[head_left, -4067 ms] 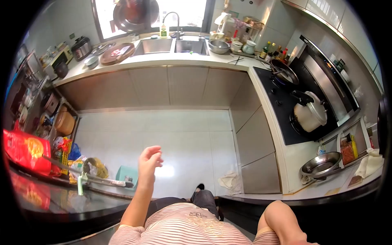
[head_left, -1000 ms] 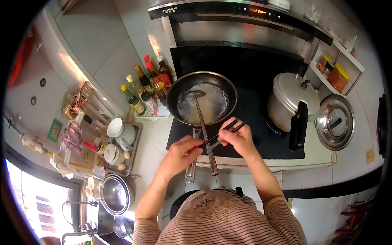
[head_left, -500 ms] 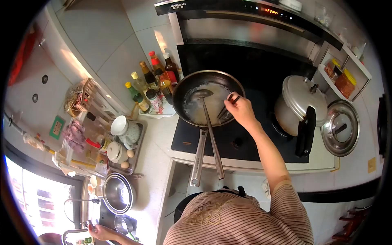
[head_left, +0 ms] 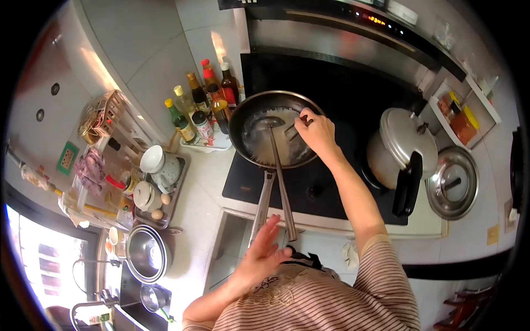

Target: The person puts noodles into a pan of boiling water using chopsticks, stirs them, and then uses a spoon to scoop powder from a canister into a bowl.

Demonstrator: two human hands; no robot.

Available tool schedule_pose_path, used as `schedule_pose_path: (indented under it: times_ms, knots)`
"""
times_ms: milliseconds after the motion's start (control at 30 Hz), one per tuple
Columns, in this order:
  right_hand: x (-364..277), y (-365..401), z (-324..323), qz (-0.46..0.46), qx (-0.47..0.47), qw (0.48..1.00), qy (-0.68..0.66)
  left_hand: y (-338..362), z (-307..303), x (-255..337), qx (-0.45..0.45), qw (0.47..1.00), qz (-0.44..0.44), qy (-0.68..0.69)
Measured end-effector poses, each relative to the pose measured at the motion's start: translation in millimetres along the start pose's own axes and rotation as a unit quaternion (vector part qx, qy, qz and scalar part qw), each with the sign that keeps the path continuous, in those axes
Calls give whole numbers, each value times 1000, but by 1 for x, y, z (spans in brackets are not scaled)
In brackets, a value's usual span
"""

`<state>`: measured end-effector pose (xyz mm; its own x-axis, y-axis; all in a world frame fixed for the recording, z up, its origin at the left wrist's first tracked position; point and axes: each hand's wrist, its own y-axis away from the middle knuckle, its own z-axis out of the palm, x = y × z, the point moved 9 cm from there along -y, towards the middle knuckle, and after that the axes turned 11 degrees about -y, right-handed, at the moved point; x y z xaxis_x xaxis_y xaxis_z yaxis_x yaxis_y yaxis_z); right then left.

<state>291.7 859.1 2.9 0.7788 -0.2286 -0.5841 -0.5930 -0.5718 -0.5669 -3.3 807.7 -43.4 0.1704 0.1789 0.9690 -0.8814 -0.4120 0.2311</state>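
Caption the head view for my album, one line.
Right hand dips dark chopsticks into cloudy liquid in a frying pan, ladle resting inside.

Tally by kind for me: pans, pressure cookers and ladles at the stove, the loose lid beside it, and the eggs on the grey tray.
Pan: 1
Ladle: 1
Pressure cooker: 1
Loose lid: 1
Eggs: 2
Total: 6
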Motion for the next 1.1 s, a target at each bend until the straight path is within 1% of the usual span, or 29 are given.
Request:
schedule_pose_path:
  times_ms: [33, 67, 133, 167, 233, 267, 300, 333, 367, 400, 467, 600, 633, 700, 800, 867, 933, 967, 1033, 1100]
  knots:
    - [-9, -4, -4, -21, 16, 1000, -8, -12, 5, -3, 12, 1000, -29, -2]
    - [-15, -7, -7, -25, 29, 998, -52, -23, 8, -5, 33, 997, -61, 34]
    - [7, -13, 15, 34, -13, 995, -90, -41, 12, -19, 73, 983, -130, 103]
    - [19, -13, 26, 61, -26, 989, -129, -50, 13, -24, 107, 981, -120, 109]
    - [42, -14, 49, 113, -53, 971, -202, -66, 7, -34, 99, 982, -107, 121]
    - [62, -14, 57, 149, -57, 964, -211, -72, 6, -34, 95, 982, -101, 127]
    - [81, -16, 65, 183, -62, 956, -220, -69, -6, -23, 177, 969, -91, 148]
    - [101, -18, 72, 217, -67, 946, -229, -67, -10, -14, 175, 968, -80, 164]
    - [111, -23, 65, 224, -47, 950, -212, -61, -23, -6, 172, 966, -70, 180]
    - [108, -29, 49, 210, -46, 958, -192, -56, -32, 0, 167, 965, -61, 195]
    - [115, -35, 25, 211, -22, 974, -85, -43, -45, 4, 179, 964, -49, 189]
    - [98, -42, -23, 166, 18, 986, -3, -20, -65, 8, 187, 967, -28, 169]
    - [96, -44, -29, 152, 34, 988, 12, -15, -72, 4, 199, 965, -14, 173]
    - [97, -44, -29, 128, 58, 989, 41, -8, -77, 1, 186, 968, -9, 168]
    - [95, -35, -10, 86, 50, 995, 11, 2, -86, -6, 165, 974, -2, 155]
    - [99, -29, 12, 113, 36, 992, -32, 8, -90, -9, 159, 975, 1, 158]
    - [97, -26, 32, 96, 61, 992, -61, 15, -94, -11, 162, 972, -4, 172]
    - [92, -26, 43, 115, 39, 990, -77, 18, -95, -12, 159, 972, -1, 175]
    - [80, -24, 58, 134, 30, 985, -107, 23, -97, -14, 150, 972, 5, 180]
    - [67, -24, 61, 150, 4, 980, -127, 27, -99, -13, 153, 972, 7, 178]
